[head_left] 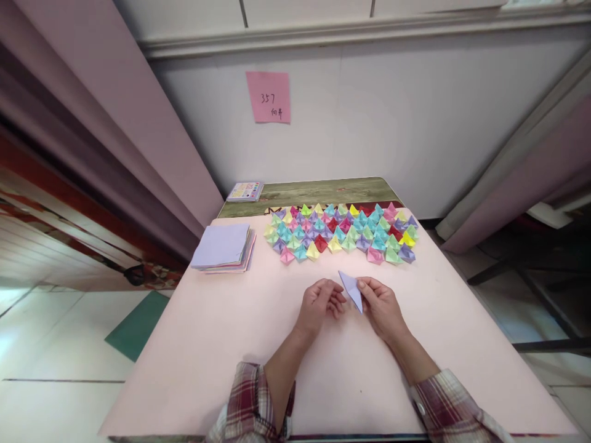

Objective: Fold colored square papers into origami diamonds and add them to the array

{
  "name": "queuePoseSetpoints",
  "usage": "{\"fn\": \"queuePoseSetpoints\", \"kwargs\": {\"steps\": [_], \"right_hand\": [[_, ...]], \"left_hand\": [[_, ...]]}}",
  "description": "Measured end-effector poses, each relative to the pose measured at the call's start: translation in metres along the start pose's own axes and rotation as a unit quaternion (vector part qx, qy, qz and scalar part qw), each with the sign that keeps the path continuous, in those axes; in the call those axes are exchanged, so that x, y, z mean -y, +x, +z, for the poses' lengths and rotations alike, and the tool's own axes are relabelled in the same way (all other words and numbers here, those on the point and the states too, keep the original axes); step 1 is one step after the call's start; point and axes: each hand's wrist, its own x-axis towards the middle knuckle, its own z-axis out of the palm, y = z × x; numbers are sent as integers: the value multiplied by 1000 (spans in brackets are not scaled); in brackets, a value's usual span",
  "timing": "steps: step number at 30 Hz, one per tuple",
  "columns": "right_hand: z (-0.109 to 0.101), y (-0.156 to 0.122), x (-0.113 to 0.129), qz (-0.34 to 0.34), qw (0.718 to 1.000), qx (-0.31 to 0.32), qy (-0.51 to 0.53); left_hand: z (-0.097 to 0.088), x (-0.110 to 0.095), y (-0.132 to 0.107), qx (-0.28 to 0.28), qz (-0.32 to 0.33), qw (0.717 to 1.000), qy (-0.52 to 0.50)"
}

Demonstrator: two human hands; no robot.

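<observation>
A folded lavender paper [351,290], shaped like a pointed triangle, is pinched in my right hand [379,306], thumb on its near face. Just left of the paper is my left hand [324,301], its fingers loosely curled and apart, with nothing visible in them. Both hands are above the pink tabletop [351,381]. Beyond them stand rows of small folded paper boats [341,234] in many colours. To the left lies a stack of square coloured paper [224,247] with a lavender sheet on top.
A small packet [245,191] lies at the table's far left corner. A pink note [268,97] with handwriting hangs on the wall [369,111]. Curtains [138,92] hang at the left side. A green sheet [137,326] lies on the floor.
</observation>
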Motion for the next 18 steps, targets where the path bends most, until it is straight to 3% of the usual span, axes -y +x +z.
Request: {"fn": "queuePoseSetpoints", "kwargs": {"steps": [3, 18], "right_hand": [[-1, 0, 1, 5, 1000, 8, 21], [0, -3, -3, 53, 994, 54, 77]], "left_hand": [[5, -2, -1, 29, -3, 999, -14], [8, -3, -3, 64, -27, 997, -44]]}}
